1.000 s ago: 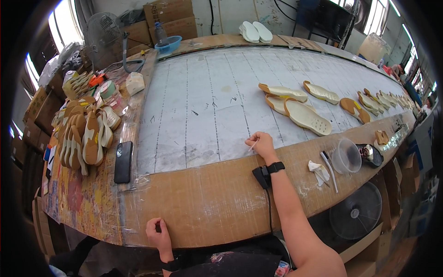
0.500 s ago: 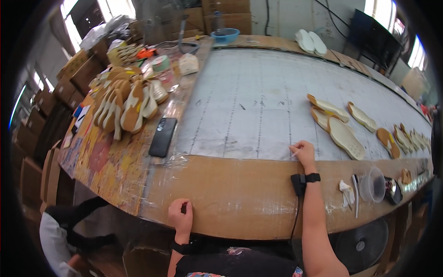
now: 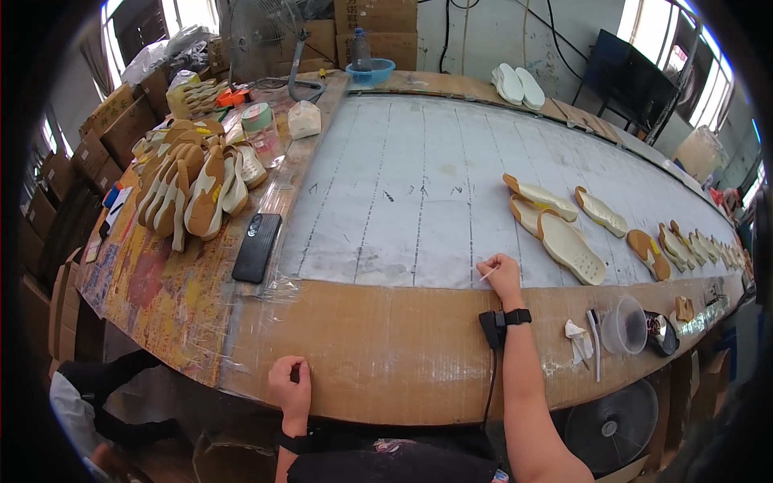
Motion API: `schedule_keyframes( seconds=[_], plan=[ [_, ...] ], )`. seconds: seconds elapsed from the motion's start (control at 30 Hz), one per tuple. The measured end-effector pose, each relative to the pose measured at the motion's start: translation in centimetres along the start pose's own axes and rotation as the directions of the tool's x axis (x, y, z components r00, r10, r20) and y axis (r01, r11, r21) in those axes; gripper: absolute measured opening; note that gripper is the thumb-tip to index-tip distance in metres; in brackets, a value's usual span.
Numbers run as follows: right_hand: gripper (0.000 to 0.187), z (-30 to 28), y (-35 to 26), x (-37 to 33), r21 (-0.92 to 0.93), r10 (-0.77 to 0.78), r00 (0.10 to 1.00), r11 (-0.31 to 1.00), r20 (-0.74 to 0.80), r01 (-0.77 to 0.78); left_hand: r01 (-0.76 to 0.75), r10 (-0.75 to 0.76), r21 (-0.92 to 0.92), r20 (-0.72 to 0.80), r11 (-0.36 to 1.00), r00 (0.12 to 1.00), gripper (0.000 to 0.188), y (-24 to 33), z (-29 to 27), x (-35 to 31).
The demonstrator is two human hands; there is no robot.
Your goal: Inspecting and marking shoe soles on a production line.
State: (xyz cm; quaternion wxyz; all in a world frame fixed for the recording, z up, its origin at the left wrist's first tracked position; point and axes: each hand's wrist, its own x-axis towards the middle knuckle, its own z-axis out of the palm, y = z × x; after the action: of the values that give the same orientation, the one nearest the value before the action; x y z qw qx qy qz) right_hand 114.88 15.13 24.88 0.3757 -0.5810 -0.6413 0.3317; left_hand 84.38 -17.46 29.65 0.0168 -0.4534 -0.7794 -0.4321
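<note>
My right hand pinches a thin white stick over the near edge of the white sheet; its exact kind is too small to tell. Right of that hand lie several cream and tan shoe soles, some overlapping. My left hand is curled closed at the front edge of the brown cardboard, and nothing shows in its fingers. A black phone lies beyond it, on the left part of the table.
Many soles are stacked at the left, near a jar with a green lid. A clear plastic tub, a brush and a crumpled tissue sit at the right. White soles and a blue basin stand at the back.
The whole view has shifted, so the table and both hands appear further left. My right hand still holds the thin stick, and my left stays closed.
</note>
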Motion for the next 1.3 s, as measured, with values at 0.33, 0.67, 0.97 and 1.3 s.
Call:
schedule_keyframes(
  seconds=[0.33, 0.67, 0.97, 1.3],
  plan=[
    [0.021, 0.3, -0.7, -0.2, -0.026, -0.035, 0.999, 0.999, -0.018, 0.034, 0.047, -0.047, -0.097, 0.007, 0.994, 0.999, 0.006, -0.3, -0.2, 0.0],
    [0.021, 0.0, -0.9, -0.3, -0.091, -0.026, 0.998, 0.995, 0.054, 0.031, 0.023, -0.022, -0.058, 0.015, 0.998, 1.0, 0.005, -0.5, 0.1, 0.0],
    [0.021, -0.2, -1.1, -0.7, -0.027, -0.033, 0.997, 0.999, 0.063, 0.035, 0.002, -0.001, -0.011, 0.026, 1.0, 1.0, 0.005, -0.2, -0.1, -0.3],
    [0.02, 0.0, -0.5, -0.5, -0.016, -0.056, 0.996, 0.998, 0.064, 0.058, 0.005, -0.004, -0.025, 0.036, 1.0, 0.999, 0.004, -0.8, 0.0, -0.4]
  ],
)
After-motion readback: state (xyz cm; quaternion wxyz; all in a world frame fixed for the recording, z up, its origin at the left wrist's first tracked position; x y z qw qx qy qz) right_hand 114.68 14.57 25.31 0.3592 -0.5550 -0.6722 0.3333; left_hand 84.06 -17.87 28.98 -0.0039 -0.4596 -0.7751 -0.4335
